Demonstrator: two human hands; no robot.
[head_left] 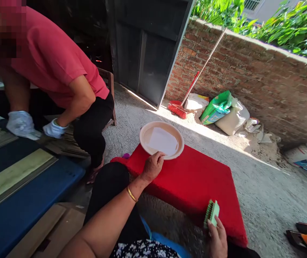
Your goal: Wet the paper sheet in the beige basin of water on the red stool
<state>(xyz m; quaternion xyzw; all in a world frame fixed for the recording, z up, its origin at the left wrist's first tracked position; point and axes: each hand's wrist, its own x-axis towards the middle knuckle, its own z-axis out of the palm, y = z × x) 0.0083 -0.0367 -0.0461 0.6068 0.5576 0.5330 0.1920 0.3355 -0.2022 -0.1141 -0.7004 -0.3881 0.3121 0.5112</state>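
A pale round basin [182,147] sits on the far left end of a red cloth-covered bench [196,175]. Inside it shows a flat white patch [163,139]; whether this is a sheet or a reflection in liquid I cannot tell. My left hand [153,167], with a gold bangle on the wrist, is closed at the basin's near rim, its fingertips partly hidden. By the bench's near right edge, my right hand [218,236] grips a light green scrubbing brush [212,213], its dark bristles turned to the left.
To the left a person in a red shirt [56,46], wearing white gloves [23,123], leans over a blue table [62,179] bearing a pale green strip [13,172]. Along the brick wall [263,82] are a broom [179,109] and sacks [218,107]. Dark shoes [304,238] lie lower right.
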